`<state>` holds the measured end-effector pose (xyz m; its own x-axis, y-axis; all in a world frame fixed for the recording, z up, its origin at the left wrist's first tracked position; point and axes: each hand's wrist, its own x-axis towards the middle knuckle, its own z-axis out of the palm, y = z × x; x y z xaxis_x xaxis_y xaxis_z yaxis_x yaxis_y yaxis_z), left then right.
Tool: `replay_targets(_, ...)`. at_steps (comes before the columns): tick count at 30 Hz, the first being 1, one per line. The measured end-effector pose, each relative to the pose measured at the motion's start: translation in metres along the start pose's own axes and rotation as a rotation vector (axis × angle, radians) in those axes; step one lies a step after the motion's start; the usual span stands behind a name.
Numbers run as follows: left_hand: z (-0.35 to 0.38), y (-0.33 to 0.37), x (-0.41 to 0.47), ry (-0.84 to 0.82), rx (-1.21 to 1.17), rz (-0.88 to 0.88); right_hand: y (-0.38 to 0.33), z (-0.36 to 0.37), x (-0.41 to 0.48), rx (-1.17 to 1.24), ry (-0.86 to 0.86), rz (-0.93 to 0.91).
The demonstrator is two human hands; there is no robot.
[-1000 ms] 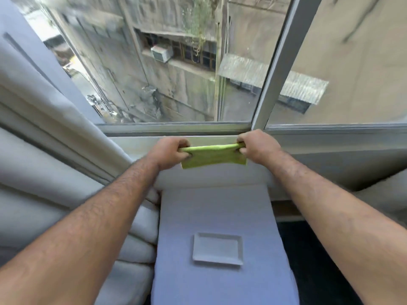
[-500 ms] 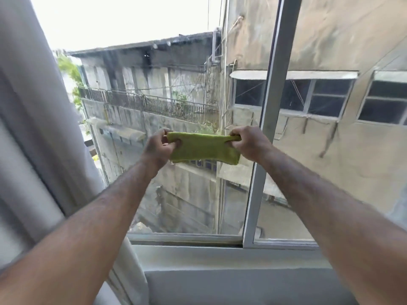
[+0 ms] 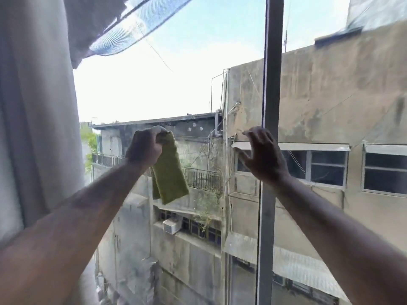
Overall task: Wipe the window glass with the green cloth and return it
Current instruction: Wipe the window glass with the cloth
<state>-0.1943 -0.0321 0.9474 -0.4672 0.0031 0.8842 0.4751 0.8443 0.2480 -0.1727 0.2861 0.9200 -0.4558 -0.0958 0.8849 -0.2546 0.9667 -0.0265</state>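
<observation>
1. Head view: the left hand (image 3: 144,148) is raised in front of the window glass (image 3: 198,89), its fingers curled tight around the top end of the green cloth (image 3: 168,172).
2. The cloth hangs folded from that fist, its lower end loose and dangling below the wrist.
3. The right hand (image 3: 262,154) is up just left of the window frame (image 3: 272,84), fingers spread and slightly bent, holding nothing; whether its fingertips touch the glass cannot be told.
4. A grey curtain (image 3: 37,106) fills the left edge, beside the left forearm.
5. Against half a second ago: both hands then stretched the cloth level between them; now the right hand has let go, and the cloth hangs from the left hand alone. The view has tilted higher.
</observation>
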Motion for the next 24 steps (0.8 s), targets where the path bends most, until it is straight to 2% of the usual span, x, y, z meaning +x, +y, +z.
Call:
replay_targets(2,0.005,-0.012,0.015,0.025,0.113,0.016,0.028,0.011,0.014,-0.08,0.084,0.082)
replay_targets(4,0.014,-0.023,0.027,0.054,0.199,0.013,0.048,0.027,0.019,-0.096,0.08,0.126)
replay_targets(8,0.036,-0.044,0.043,0.158,0.283,0.097,0.07,0.061,0.015,-0.168,0.136,0.073)
replay_targets(11,0.055,-0.055,0.045,0.253,0.381,0.083,0.078,0.078,0.014,-0.243,0.199,0.045)
replay_targets(14,0.07,-0.064,0.04,0.323,0.306,0.045,0.081,0.086,0.015,-0.266,0.246,0.051)
replay_targets(17,0.09,-0.074,0.029,0.37,0.184,0.083,0.08,0.093,0.017,-0.26,0.309,0.061)
replay_targets(22,0.151,-0.083,-0.022,0.315,0.169,0.086,0.084,0.098,0.018,-0.252,0.368,0.037)
replay_targets(24,0.169,-0.077,-0.03,0.357,0.121,0.034,0.085,0.1,0.019,-0.249,0.383,0.039)
